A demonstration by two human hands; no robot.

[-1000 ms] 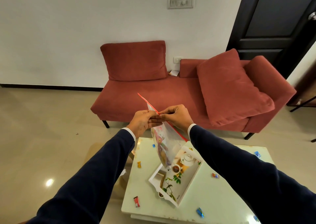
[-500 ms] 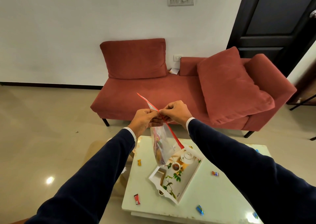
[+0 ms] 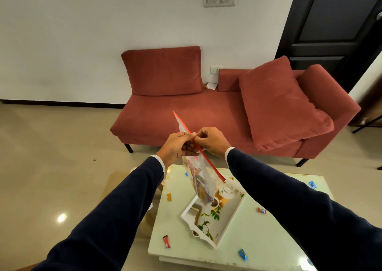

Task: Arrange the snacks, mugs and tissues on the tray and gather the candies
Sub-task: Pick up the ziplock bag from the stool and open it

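Observation:
A clear zip bag (image 3: 199, 179) with a red seal strip hangs in the air above the table, with colourful candies inside. My left hand (image 3: 175, 146) and my right hand (image 3: 210, 140) both pinch the red strip near its middle, close together. Below the bag lies a white tray (image 3: 225, 223) printed with a teapot, cup and leaves. Loose wrapped candies lie on the white table (image 3: 258, 244): a yellow one (image 3: 169, 196), a red one (image 3: 166, 241), a red-blue one (image 3: 261, 210) and blue ones (image 3: 243, 254) (image 3: 312, 184).
A red sofa (image 3: 206, 113) with two cushions stands behind the table against the white wall. A dark door (image 3: 334, 22) is at the back right. Beige tiled floor (image 3: 51, 167) spreads to the left. A brown shape under the table's left edge is partly hidden.
My hands have slid along the red strip while the bag swung slightly. The view has dipped a little, and the table shows more.

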